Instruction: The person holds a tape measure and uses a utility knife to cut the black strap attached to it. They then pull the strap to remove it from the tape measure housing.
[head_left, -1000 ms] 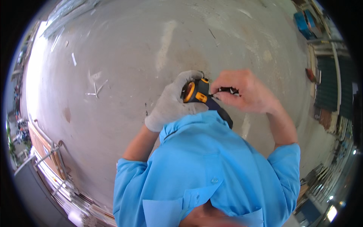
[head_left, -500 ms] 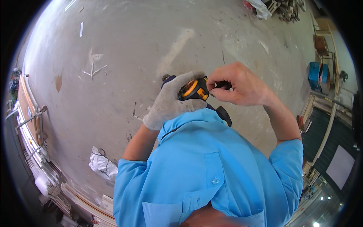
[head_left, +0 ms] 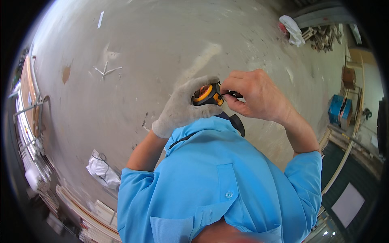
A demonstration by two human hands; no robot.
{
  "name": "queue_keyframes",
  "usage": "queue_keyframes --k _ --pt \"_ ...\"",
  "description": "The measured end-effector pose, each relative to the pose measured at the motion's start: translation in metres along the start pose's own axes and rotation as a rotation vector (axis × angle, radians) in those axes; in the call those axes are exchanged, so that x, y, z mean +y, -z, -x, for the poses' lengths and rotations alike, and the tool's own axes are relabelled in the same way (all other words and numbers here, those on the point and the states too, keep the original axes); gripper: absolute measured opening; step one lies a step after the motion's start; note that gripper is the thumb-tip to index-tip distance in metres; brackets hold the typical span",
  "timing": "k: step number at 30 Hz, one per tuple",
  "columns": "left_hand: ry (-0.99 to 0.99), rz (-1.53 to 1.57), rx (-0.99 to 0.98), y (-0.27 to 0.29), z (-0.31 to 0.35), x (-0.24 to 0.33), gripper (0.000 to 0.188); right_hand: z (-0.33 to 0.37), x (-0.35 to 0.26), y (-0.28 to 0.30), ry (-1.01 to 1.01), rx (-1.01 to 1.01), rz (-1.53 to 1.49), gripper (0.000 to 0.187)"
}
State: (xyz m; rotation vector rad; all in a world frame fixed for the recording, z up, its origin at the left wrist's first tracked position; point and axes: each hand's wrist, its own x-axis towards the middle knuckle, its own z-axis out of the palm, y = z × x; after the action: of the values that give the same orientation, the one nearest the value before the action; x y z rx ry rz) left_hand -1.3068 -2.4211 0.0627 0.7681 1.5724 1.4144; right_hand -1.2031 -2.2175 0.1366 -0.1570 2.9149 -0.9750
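Note:
My left hand, in a grey work glove, grips a round orange and black tape measure in front of my chest. My bare right hand pinches a small dark part at the tape measure's right side, its fingers closed on it. Both hands are raised over a bare concrete floor. My light blue shirt fills the lower middle of the view. A dark shoe tip shows just below the hands.
A crumpled white bag lies on the floor at lower left, beside stacked boards and metal frames along the left edge. Another white bag and timber scraps sit at top right. A blue container stands at right.
My head has turned, so the floor has shifted in view and the white bag at lower left has come into sight. Both hands have stayed together on the tape measure.

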Motion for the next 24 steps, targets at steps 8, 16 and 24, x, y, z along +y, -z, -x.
queue_keyframes --k 8,16,24 --pt "0.037 0.066 0.138 -0.015 -0.021 0.009 0.068 -0.017 0.030 0.029 0.098 -0.086 0.008 0.010" --pt "0.048 0.079 0.198 -0.031 -0.035 0.009 0.068 -0.019 0.052 0.040 0.205 -0.043 -0.014 0.015" --pt "0.036 0.111 0.201 -0.032 -0.041 0.010 0.075 -0.021 0.053 0.039 0.146 -0.065 0.004 0.010"
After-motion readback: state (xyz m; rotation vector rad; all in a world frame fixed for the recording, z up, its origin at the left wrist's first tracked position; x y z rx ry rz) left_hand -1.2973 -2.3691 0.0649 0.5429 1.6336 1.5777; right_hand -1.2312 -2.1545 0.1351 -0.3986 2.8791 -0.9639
